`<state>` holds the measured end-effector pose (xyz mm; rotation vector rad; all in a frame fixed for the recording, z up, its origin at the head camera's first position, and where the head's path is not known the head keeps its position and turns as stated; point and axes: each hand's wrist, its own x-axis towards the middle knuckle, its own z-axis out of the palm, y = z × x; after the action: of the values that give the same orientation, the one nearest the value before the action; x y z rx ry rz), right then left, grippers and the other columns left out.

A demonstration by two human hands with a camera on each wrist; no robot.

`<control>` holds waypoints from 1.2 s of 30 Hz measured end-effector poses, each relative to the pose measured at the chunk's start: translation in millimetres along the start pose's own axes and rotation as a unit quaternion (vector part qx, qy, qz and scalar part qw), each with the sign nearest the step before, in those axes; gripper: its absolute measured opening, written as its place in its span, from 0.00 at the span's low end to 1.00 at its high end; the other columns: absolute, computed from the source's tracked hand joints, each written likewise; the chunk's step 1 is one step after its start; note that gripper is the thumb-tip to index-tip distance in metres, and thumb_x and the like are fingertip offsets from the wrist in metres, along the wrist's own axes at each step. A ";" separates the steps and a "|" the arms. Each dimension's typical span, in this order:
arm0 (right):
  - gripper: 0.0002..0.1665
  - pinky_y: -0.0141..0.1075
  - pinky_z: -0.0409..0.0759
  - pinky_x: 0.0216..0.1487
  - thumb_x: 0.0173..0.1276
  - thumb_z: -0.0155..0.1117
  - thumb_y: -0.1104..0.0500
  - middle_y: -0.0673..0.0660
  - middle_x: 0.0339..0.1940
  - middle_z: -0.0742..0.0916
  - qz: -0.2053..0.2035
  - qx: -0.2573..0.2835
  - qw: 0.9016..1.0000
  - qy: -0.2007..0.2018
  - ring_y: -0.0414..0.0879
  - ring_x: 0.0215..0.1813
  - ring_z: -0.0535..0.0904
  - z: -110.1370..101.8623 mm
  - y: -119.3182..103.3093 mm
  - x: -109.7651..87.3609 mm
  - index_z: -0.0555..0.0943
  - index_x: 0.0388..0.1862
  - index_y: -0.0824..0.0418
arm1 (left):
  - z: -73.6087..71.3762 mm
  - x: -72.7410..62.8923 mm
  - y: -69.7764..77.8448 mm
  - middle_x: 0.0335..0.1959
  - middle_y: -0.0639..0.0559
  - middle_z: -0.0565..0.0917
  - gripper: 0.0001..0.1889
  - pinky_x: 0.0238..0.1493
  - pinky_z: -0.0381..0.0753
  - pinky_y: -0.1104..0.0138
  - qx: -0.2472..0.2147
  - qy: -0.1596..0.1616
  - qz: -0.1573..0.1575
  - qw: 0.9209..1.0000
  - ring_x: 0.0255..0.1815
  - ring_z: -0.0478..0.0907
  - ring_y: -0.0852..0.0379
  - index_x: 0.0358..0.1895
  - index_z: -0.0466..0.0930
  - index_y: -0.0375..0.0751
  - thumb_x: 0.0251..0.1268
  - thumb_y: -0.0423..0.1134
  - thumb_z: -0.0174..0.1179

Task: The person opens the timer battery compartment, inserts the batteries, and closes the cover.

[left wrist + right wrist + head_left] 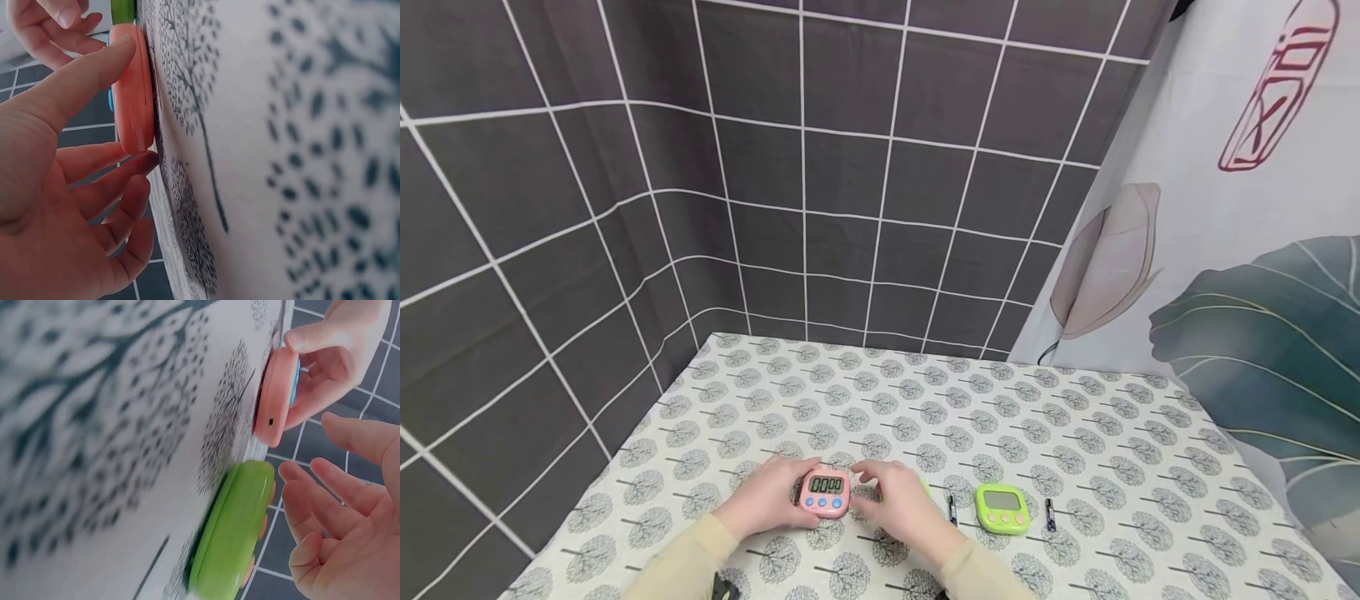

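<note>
A pink digital timer with blue buttons and 00:00 on its display lies face up on the patterned tablecloth. My left hand holds it by its edges, thumb at the near side and fingers at the far side; the left wrist view shows the thumb on the timer's rim. To the right of it, my right hand hovers apart from the pink timer, fingers loosely bent and holding nothing. Beneath that hand in the right wrist view is a green timer, mostly hidden in the head view.
Another green timer with pale buttons lies farther right. Two small dark cylinders, like batteries, flank it: one cylinder on its left, another cylinder on its right. Dark gridded curtain stands behind the tablecloth.
</note>
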<state>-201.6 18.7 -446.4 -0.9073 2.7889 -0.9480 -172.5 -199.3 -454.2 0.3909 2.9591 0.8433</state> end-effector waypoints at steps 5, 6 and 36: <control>0.24 0.33 0.78 0.39 0.56 0.71 0.55 0.53 0.41 0.86 -0.013 -0.001 1.000 0.012 0.41 0.36 0.78 -7.4 9.3 -5.8 0.80 0.52 0.59 | -0.2 -3.0 3.8 0.58 0.40 0.77 0.45 0.61 0.63 0.40 0.021 0.025 -0.002 0.999 0.59 0.70 0.38 0.62 0.73 0.37 0.35 0.55 0.75; 0.24 0.34 0.78 0.40 0.56 0.71 0.55 0.53 0.41 0.86 -0.013 -0.001 1.000 0.014 0.41 0.37 0.78 -9.0 11.3 -7.0 0.80 0.52 0.59 | -0.2 -3.2 4.8 0.59 0.40 0.77 0.44 0.62 0.62 0.40 0.023 0.032 -0.002 0.999 0.60 0.69 0.38 0.62 0.73 0.38 0.36 0.55 0.75; 0.37 0.56 0.74 0.55 0.44 0.77 0.50 0.63 0.51 0.83 0.049 -0.072 0.996 0.019 0.59 0.52 0.79 -37.1 47.6 -28.1 0.79 0.53 0.65 | 23.8 23.1 51.8 0.41 0.54 0.85 0.37 0.58 0.69 0.50 0.076 0.020 0.064 0.995 0.54 0.76 0.48 0.59 0.75 0.39 0.47 0.57 0.69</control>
<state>-211.6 84.4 -447.3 -0.7661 2.9344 -0.7677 -180.4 -138.7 -446.6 0.5815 3.0732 0.6459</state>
